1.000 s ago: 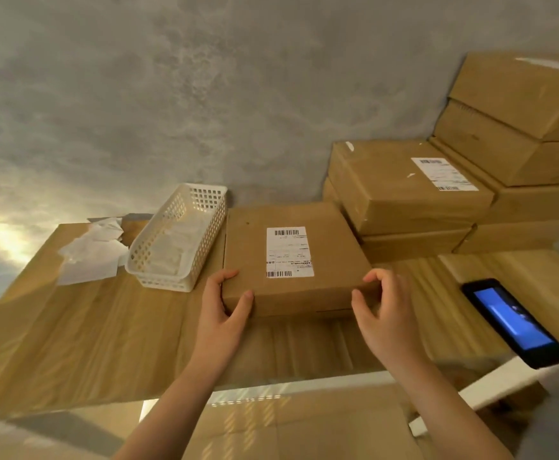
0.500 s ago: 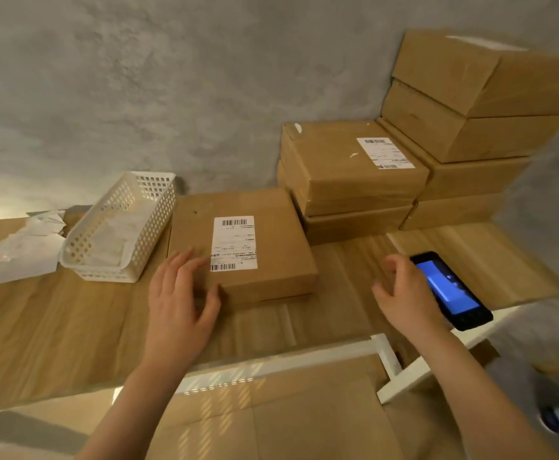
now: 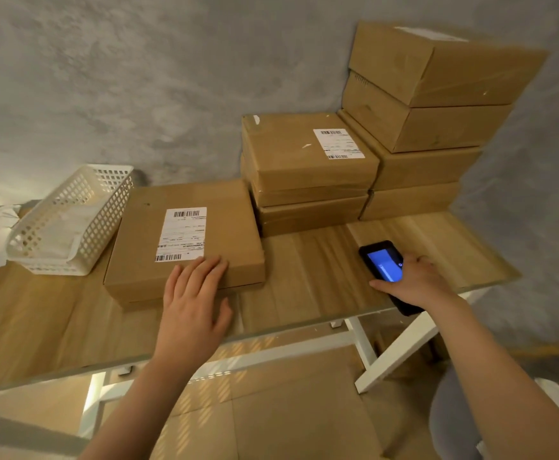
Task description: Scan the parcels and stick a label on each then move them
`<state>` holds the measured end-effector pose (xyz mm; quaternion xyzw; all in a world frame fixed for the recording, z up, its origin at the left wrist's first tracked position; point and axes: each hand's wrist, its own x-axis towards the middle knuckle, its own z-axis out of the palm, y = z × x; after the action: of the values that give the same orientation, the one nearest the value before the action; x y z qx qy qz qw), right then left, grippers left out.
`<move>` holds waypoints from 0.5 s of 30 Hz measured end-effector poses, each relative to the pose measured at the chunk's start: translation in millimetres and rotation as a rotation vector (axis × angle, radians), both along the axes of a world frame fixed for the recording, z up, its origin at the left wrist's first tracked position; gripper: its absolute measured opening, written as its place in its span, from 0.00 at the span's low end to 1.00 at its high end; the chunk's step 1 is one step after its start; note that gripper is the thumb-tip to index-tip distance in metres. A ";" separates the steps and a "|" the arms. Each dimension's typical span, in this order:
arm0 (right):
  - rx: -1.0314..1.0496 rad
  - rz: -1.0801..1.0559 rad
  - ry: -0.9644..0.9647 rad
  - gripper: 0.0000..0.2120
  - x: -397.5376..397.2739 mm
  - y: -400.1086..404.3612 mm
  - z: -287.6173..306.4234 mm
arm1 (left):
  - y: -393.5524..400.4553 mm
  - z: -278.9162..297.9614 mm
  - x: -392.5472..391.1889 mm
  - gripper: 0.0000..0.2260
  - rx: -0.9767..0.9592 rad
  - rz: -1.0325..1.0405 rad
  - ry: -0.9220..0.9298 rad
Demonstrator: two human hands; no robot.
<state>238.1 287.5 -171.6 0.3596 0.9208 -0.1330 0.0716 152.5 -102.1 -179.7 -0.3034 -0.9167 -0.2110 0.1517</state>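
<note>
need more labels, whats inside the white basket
The white basket holds a pile of white sheets, maybe labels. Their print is too blurred to read, and the near wall hides the bottom of the pile.

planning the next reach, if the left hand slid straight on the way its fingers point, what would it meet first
The left hand lies flat on the front parcel, fingers pointing away and slightly right. Sliding on, it would likely first meet the shipping label, whose near corner lies just beyond the fingertips.

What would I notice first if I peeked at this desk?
Probably the tall stack of cardboard boxes at the back right against the wall. Next, the glowing blue screen of the handheld scanner under the right hand, and the labelled parcel in the middle, with the left hand resting on it.
</note>
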 end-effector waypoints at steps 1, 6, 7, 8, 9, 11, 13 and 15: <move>-0.019 -0.002 0.014 0.47 0.5 1.0 -0.3 | -0.1 -0.2 0.1 0.26 -0.009 0.001 0.001; -0.016 0.003 0.104 0.41 4.1 -2.6 1.7 | -2.4 1.8 0.4 0.27 -0.065 -0.009 -0.011; -0.014 0.008 0.114 0.39 4.6 -5.4 4.3 | -3.1 2.2 -0.1 0.27 -0.070 -0.015 -0.015; -0.020 0.014 0.123 0.38 4.4 -9.2 8.1 | -3.9 2.5 -0.5 0.27 -0.072 -0.023 -0.018; -0.037 0.020 0.133 0.36 4.1 -13.6 13.1 | -5.0 2.7 -1.0 0.27 -0.072 -0.033 -0.021; -0.065 0.049 0.159 0.34 2.2 -25.4 26.1 | -8.1 3.5 -1.5 0.28 -0.062 -0.051 -0.034; -0.083 0.090 0.178 0.33 -1.2 -41.4 42.8 | -12.9 5.2 -2.1 0.28 -0.027 -0.059 -0.052; -0.110 0.134 0.191 0.33 -7.6 -62.0 60.5 | -21.0 8.2 -4.2 0.27 0.012 -0.051 -0.051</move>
<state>230.5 225.5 -111.1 0.2785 0.9367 -0.2120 0.0120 148.3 -123.0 -171.5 -0.3202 -0.9110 -0.2280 0.1245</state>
